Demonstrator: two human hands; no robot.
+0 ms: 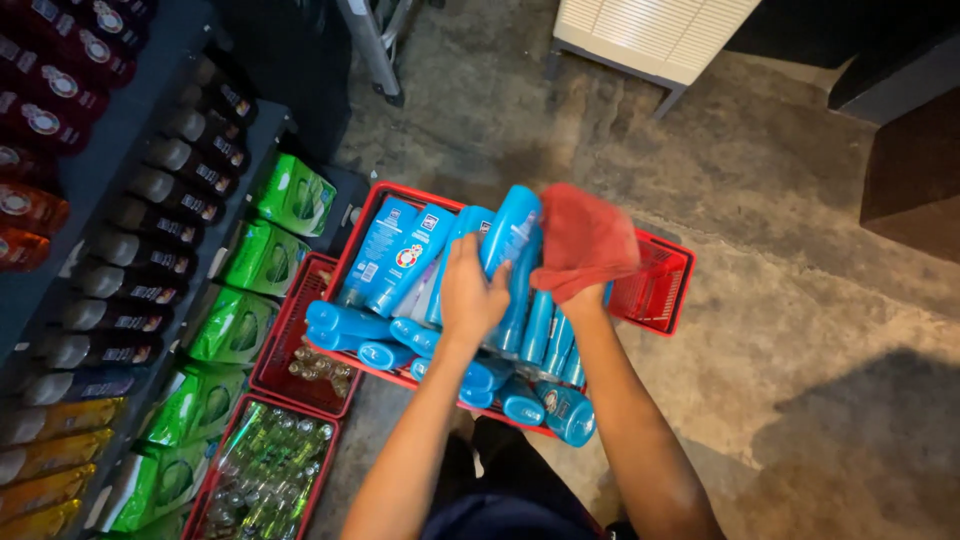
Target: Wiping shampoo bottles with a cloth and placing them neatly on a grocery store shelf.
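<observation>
While the left hand [470, 295] grips a glossy blue bottle [510, 235], the right hand [580, 295] presses a soft red cloth [585, 240].

On your left you had shelves of dark bottles [150, 215], green pouches [262, 258] below them, and orange bottles [45, 470] lower down. A smaller red basket [262, 480] held little green bottles; a white slatted unit [650, 35] stood ahead.

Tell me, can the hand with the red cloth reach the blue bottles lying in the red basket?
Probably yes. The right hand with the red cloth hovers right over the blue bottles in the red basket, and nothing covers them.
</observation>
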